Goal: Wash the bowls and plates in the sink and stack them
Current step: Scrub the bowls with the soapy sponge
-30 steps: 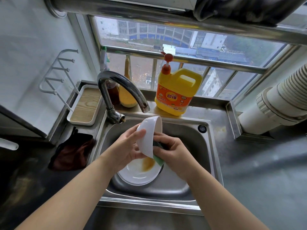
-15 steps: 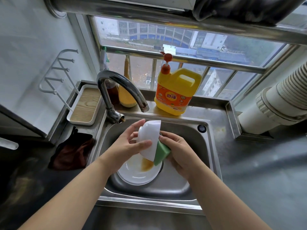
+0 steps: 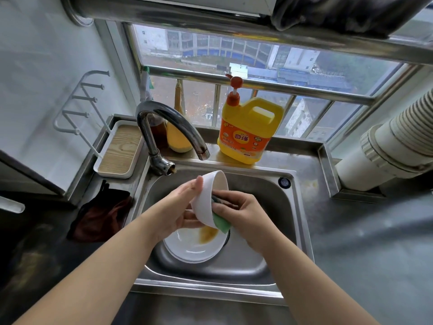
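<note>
Two hands (image 3: 178, 207) around tilted bowl (image 3: 207, 200).

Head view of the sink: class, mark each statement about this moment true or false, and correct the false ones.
1. The left hand holds a white bowl above the sink. True.
2. The right hand is empty. False: it presses a green sponge against the bowl.
3. The plate in the sink is clean. False: it carries a brown smear of sauce.
4. A yellow detergent jug with an orange pump stands on the ledge behind the sink. True.
5. Water streams from the faucet. False: no water shows at its spout.
</note>
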Available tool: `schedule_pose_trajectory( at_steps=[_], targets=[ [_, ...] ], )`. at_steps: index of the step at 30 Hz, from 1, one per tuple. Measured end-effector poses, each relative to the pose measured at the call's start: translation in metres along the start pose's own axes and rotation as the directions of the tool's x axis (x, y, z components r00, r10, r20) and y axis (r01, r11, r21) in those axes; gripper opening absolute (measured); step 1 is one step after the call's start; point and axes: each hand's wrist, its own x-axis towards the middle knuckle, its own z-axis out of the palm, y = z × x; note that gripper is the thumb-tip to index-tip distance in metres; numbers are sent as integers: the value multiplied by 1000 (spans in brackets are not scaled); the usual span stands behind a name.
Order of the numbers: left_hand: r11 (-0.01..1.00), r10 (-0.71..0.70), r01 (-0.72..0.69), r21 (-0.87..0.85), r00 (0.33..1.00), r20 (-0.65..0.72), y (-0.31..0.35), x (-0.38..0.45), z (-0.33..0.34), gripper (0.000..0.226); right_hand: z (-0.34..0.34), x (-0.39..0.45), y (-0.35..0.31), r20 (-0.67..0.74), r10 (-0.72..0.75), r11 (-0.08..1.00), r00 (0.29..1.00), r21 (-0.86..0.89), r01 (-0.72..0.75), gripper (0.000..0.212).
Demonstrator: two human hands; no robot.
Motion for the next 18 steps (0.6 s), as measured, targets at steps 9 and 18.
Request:
schedule_pose_trajectory(
  at_steps=[9, 18],
  targets=[
    [971, 203, -195, -139, 978, 46, -8, 4, -5, 101, -2, 3, -12, 50, 67, 976, 996, 204, -76, 19],
    [1000, -14, 15, -24, 1000, 11, 4, 3, -2, 59, 2, 5, 3, 73, -66, 996, 995, -54, 70, 26]
  ],
)
